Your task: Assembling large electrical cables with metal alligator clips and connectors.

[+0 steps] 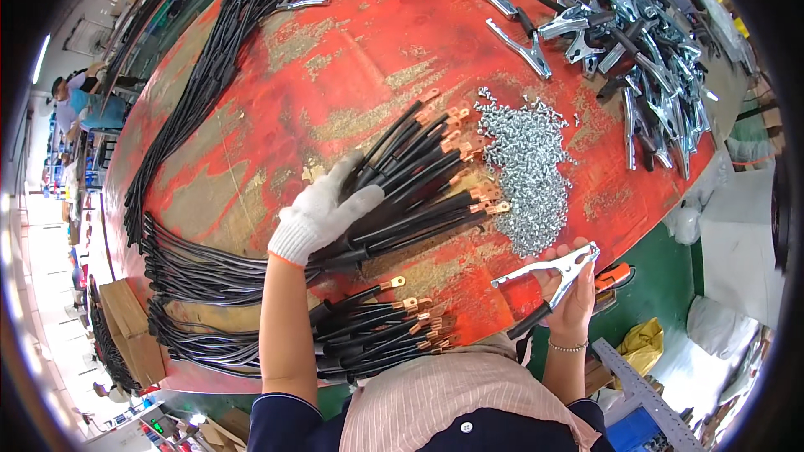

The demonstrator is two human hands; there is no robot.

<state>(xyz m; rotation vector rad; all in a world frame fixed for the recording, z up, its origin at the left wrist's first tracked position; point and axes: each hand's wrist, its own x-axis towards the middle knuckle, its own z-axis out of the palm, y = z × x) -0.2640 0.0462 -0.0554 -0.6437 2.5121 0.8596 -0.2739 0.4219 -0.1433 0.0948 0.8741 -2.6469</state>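
My left hand (322,211), in a white knit glove, has its fingers curled over a bundle of black cables (410,169) with copper ring lugs (459,117) on their ends. How many cables it grips is hidden. At the table's near right edge, my bare right hand (571,297) holds a silver spring clamp (548,272) with a black sleeve on one handle. Just beside that hand is an orange and black tool (614,276), partly hidden. A heap of small silver screws (526,176) lies between the cable lugs and the clamps.
The worn red table (352,59) has a rounded edge. Many spring clamps (645,50) are piled at the far right. Long black cables (197,100) with clamps lie along the left. Another lugged cable bundle (377,326) is close to my body. A person (79,100) is at the far left.
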